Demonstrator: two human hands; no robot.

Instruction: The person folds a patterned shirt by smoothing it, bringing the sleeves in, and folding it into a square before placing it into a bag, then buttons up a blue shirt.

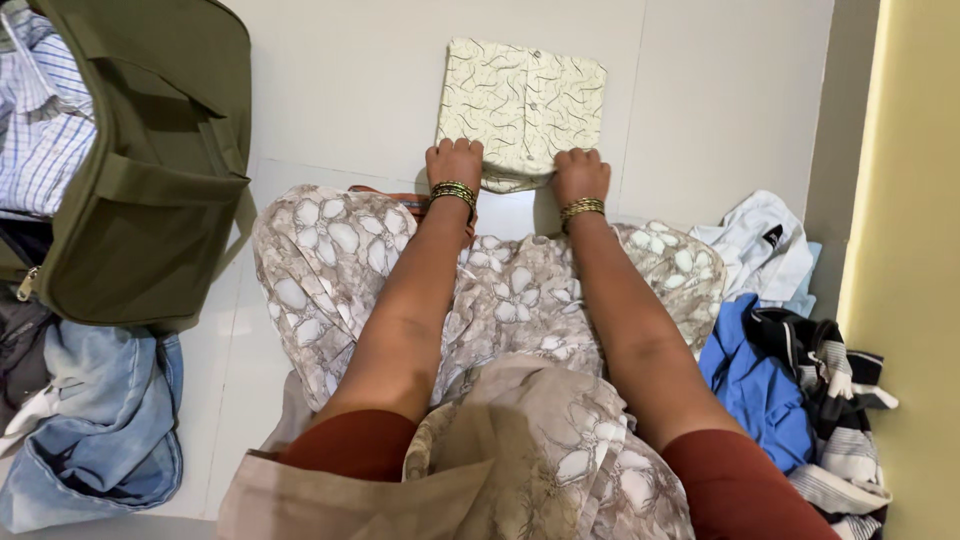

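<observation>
Hands first, from the head view: your left hand (453,160) and right hand (580,175) both rest on the near edge of the folded shirt (522,105), which lies flat on the white tiled floor (340,90) just beyond your knees. The fingers (447,152) are curled down over that edge, pressing or pinching the cloth; whether they grip under it you cannot tell from here. Keep both hands level and spread evenly along the edge so the fold stays square, and press rather than drag, or the layers will likely slide apart.

The shirt is pale cream with thin dark wavy lines, folded into a neat rectangle with its button placket running down the middle. Its near edge looks slightly bunched between your hands.

An olive bag (150,180) stands open at the floor's left side, denim (100,420) below it. Loose clothes (790,350) are heaped at the right, by the yellow wall (915,250).
</observation>
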